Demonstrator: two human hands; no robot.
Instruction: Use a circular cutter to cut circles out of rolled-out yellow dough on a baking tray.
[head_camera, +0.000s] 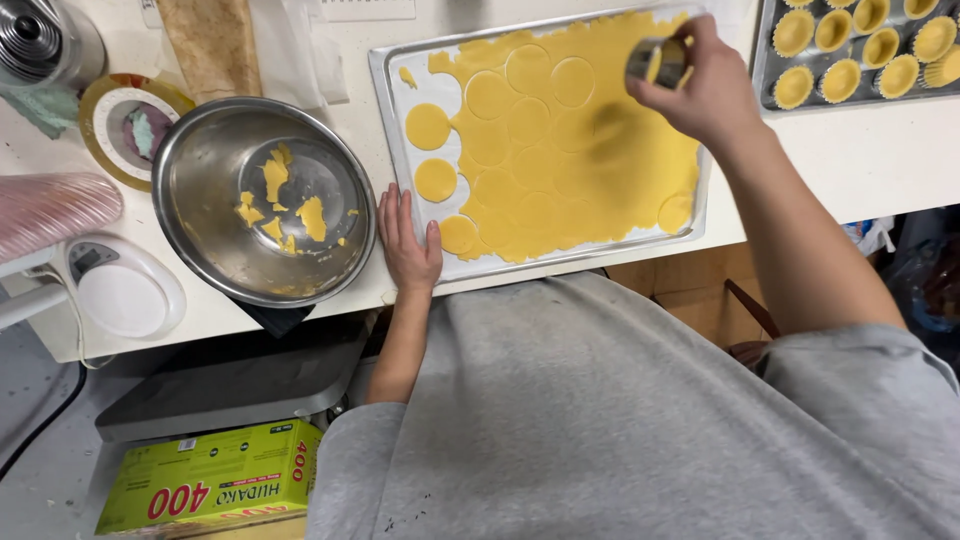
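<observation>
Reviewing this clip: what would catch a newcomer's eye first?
The sheet of yellow dough, scored with circles, fills the metal tray at centre. The right hand holds a round metal cutter above it; the left hand rests on the tray's near corner, beside a steel bowl holding dough scraps.

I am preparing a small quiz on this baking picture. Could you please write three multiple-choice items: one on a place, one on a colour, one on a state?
1. Where does the steel bowl stand?
A. left of the baking tray
B. on the tray
C. on the floor

2. What colour is the rolled dough?
A. white
B. yellow
C. brown

3. How is the round metal cutter held?
A. lying in the bowl
B. pressed under the left hand
C. gripped in the right hand, raised above the dough

Answers:
1 A, the bowl sits on the counter beside the tray's left edge.
2 B, the sheet and cut circles are yellow.
3 C, the right hand's fingers wrap around it while the left hand lies flat on the tray's near corner.
</observation>
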